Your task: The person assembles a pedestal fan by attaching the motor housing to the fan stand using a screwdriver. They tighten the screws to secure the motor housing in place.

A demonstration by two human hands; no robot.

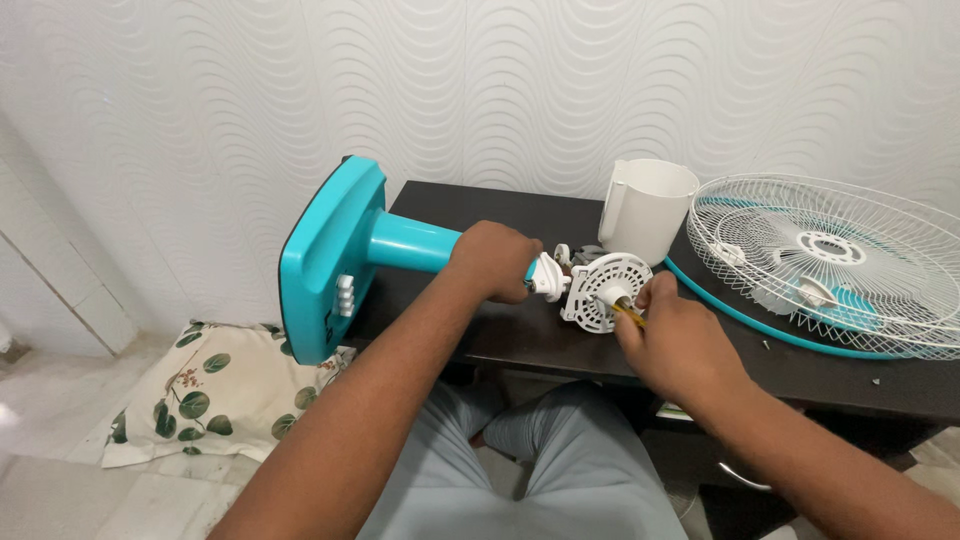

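Note:
A turquoise fan stand (345, 250) lies on its side on the dark table (560, 345), its square base hanging past the left edge. My left hand (495, 260) grips the turquoise pole near the white neck joint. At that end sits the white round motor housing (605, 290) with slotted vents. My right hand (675, 340) holds a yellow-handled screwdriver (630, 313), its tip against the middle of the housing.
A white plastic motor cover (645, 205) stands upright behind the housing. A white wire fan grille (835, 260) with a turquoise rim and blades lies at the right of the table. A leaf-print cushion (200, 390) lies on the floor, left. My knees are under the table.

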